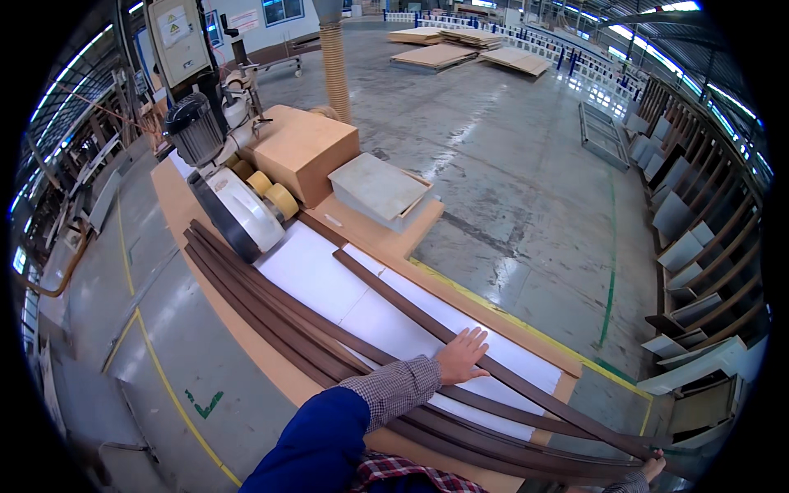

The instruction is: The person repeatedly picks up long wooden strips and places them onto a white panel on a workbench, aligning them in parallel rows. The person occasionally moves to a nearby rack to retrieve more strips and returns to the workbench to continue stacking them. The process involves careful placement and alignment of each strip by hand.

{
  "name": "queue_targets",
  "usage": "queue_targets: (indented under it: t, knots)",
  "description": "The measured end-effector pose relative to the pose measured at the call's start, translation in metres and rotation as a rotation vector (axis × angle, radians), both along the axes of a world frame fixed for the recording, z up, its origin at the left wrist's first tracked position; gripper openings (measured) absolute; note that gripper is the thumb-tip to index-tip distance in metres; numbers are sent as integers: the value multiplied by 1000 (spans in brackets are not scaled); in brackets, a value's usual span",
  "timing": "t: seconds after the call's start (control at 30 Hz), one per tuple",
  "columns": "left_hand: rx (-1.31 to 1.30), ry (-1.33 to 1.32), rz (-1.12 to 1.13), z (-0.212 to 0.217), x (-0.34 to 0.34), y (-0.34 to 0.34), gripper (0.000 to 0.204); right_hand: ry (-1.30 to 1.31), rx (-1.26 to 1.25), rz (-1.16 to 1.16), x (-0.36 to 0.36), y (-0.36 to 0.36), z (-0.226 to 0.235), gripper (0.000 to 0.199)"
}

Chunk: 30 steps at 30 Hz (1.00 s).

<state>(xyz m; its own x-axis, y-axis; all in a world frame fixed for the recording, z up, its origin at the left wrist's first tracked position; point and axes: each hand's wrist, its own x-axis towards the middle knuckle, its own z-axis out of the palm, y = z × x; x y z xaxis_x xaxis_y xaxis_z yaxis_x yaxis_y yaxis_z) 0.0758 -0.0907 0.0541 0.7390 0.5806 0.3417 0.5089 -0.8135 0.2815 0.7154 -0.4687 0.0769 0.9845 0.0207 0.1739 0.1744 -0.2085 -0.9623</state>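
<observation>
A long dark brown strip (394, 297) lies slantwise over the white tabletop (316, 275). My left hand (462, 358) rests palm down against this strip near its middle, the fingers stretched out and apart. At the lower right, the strip's near end is in my right hand (653, 467), whose fingers curl round it and are partly hidden. Several similar brown strips (283, 324) lie side by side along the table's left side, passing under my left forearm. Their far ends reach up beside a white machine head with yellow rollers (238, 209).
Behind the rollers are a brown box-shaped block (300, 148) and a grey lidded box (380, 187). A ribbed hose (334, 74) rises beyond them. Along the right, a rack (707, 246) holds many panels. Stacked boards (436, 55) lie on the far floor.
</observation>
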Motion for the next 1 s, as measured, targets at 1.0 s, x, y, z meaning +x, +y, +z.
queue_targets:
  t: [1.0]
  knots:
    - [-150, 94, 240, -27, -31, 109, 86, 406, 474, 71, -22, 209, -171, 20]
